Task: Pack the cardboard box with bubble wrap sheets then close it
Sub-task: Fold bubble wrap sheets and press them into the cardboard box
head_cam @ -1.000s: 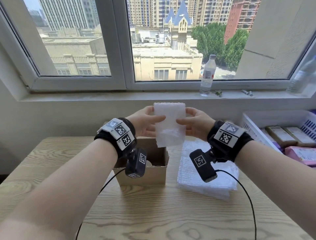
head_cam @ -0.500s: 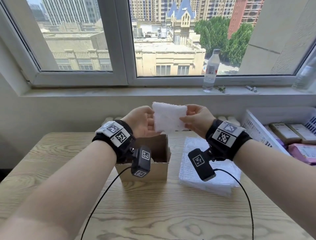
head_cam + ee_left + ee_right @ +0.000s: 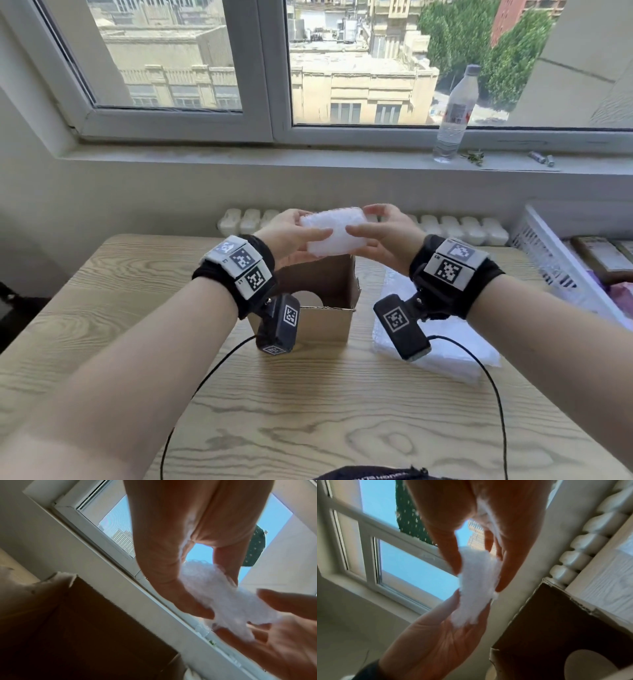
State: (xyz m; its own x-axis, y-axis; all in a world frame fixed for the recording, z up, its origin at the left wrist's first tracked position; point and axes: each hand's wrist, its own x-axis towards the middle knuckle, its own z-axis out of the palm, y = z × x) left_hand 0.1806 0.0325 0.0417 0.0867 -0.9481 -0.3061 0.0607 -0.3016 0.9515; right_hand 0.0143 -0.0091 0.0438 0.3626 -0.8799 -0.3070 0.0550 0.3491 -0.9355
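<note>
Folded sheet held directly above open box.
The white folded bubble wrap sheet (image 3: 334,232) is pinched by left hand (image 3: 291,236) & right hand (image 3: 385,236), long axis 9-to-3 o'clock; the open brown cardboard box (image 3: 322,308) lies at 6 o'clock on the wood-grain desk (image 3: 308,411), both hands equally near.

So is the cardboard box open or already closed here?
Open. The cardboard box stands with its top uncovered while both hands hold a folded bubble wrap sheet above it.

Matt brown cardboard box (image 3: 327,305), translucent plastic bubble wrap (image 3: 337,231), pale grained wooden table (image 3: 308,404)
</note>
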